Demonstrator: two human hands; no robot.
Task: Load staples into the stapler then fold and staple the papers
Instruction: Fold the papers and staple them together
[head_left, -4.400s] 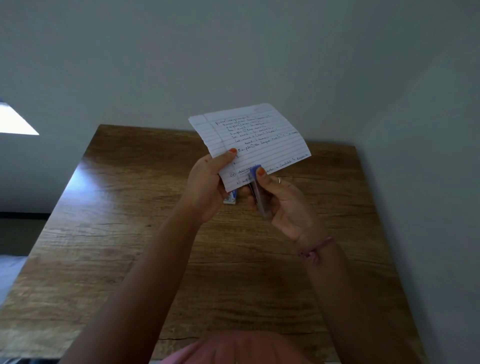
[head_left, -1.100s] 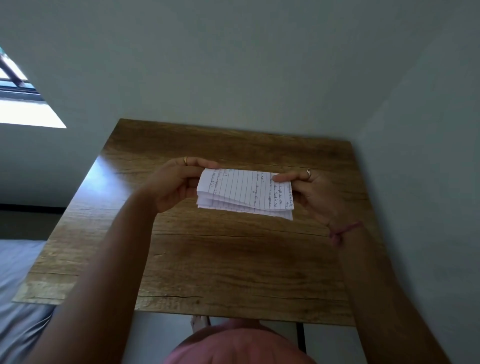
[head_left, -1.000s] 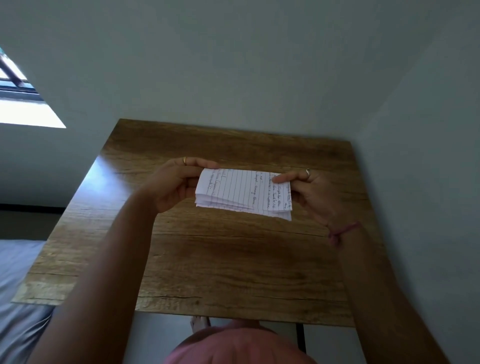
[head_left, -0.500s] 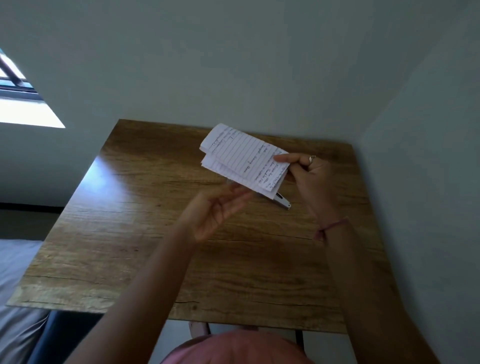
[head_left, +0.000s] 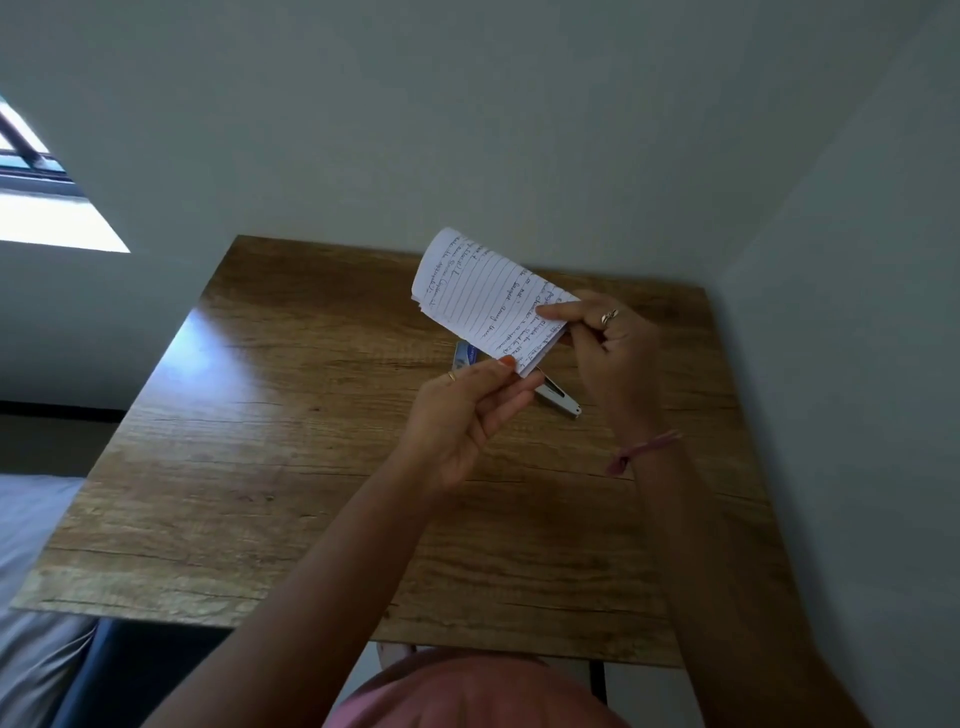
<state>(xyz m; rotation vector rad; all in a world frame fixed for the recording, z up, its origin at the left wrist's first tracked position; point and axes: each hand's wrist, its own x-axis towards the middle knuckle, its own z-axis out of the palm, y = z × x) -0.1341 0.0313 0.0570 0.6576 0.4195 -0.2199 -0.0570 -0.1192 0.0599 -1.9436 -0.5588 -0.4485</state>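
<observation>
Two hands hold a folded wad of white lined paper with handwriting (head_left: 488, 301) up in the air above the far right part of the brown wood-grain table (head_left: 270, 467), so the folding looks done, or nearly so, judging by the several layers stacked at the wad's edges. Whether any staple already sits in the paper cannot be told. Below the wad, flat on the table toward its far right corner, lies the slim silver metal stapler (head_left: 558, 397), mostly hidden by the paper and fingers; beside it toward the left edge a small blue and white box, probably staples (head_left: 465, 354), peeks out. Nothing shows whether the stapler is loaded. By my reading, stapling is what remains, and the stapler would have to be picked up for it. The right hand (head_left: 608, 343), wearing a ring and a pink wrist cord, pinches the wad's right end between thumb and curled fingers. The left hand (head_left: 462, 421), palm turned upward, pinches the near corner of the wad between thumb and forefinger, its other fingers loosely extended beneath.
</observation>
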